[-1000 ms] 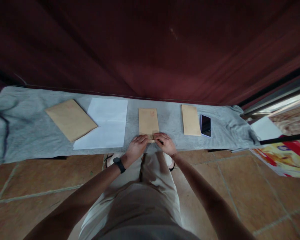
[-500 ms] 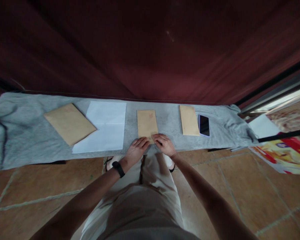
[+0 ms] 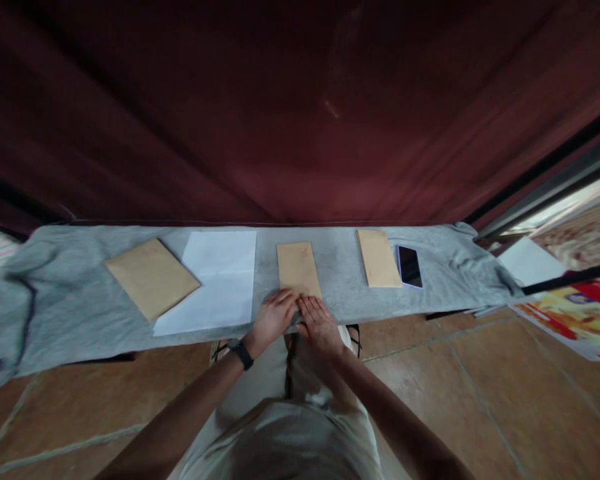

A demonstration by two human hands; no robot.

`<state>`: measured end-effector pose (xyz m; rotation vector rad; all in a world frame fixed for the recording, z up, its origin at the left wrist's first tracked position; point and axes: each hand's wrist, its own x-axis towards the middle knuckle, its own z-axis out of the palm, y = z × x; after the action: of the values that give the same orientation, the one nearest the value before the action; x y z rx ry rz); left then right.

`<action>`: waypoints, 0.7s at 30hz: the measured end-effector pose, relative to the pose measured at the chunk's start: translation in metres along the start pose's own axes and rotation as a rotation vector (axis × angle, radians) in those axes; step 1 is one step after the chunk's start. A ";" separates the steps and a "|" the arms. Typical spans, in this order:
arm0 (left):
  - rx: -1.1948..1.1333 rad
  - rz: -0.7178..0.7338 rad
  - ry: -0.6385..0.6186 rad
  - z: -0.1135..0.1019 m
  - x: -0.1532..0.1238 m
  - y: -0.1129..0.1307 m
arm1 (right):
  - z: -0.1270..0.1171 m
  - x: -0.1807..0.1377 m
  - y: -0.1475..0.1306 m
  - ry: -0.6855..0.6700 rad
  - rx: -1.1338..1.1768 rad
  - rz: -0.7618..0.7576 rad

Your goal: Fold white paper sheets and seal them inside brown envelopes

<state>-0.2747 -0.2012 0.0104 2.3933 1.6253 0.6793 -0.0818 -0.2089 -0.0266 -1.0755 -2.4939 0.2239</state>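
Observation:
A tan paper envelope (image 3: 298, 267) lies in front of me, with faint reddish print near its far end. At its near end, my left hand (image 3: 274, 316) grips the left corner, fingers together and a dark band on the wrist. My right hand (image 3: 321, 323) lies over the right side of the same end, its fingers stretched flat on the paper and nearly touching the left fingertips. Both hands hide the envelope's near edge. To the left, white paper sheets (image 3: 215, 287) lie partly under another tan envelope (image 3: 153, 277).
A narrow bench with a grey cloth (image 3: 340, 297) bears everything. On its right lie a stack of tan envelopes (image 3: 380, 260) and a phone (image 3: 409, 267). A dark red panel (image 3: 300, 153) rises behind. A colourful printed box (image 3: 575, 317) is at lower right, beyond a black bar.
My right hand has moved in and flattened over the envelope's near end. The left hand stays at the left corner. The whole view has shifted, with the bench lower in the picture.

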 end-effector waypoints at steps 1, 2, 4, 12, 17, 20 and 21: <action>0.018 -0.015 0.018 0.000 0.008 -0.002 | 0.000 0.000 0.000 0.002 -0.003 -0.007; 0.039 -0.019 0.028 0.001 0.017 -0.005 | 0.000 -0.001 0.001 0.005 -0.005 -0.011; 0.075 0.002 0.010 0.006 0.037 -0.009 | -0.001 0.000 0.001 0.009 -0.005 -0.009; 0.148 0.037 -0.121 0.033 0.101 -0.027 | -0.004 0.003 -0.002 0.005 0.008 0.015; 0.162 0.031 -0.085 0.039 0.126 -0.045 | -0.005 0.005 -0.003 -0.004 0.007 0.009; 0.162 0.019 -0.075 0.042 0.137 -0.051 | -0.005 0.005 -0.002 -0.014 0.003 0.007; 0.161 0.010 -0.076 0.043 0.139 -0.052 | -0.005 0.005 -0.001 -0.014 0.002 0.007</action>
<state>-0.2561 -0.0495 -0.0095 2.5055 1.6979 0.4694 -0.0836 -0.2065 -0.0203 -1.0863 -2.5021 0.2364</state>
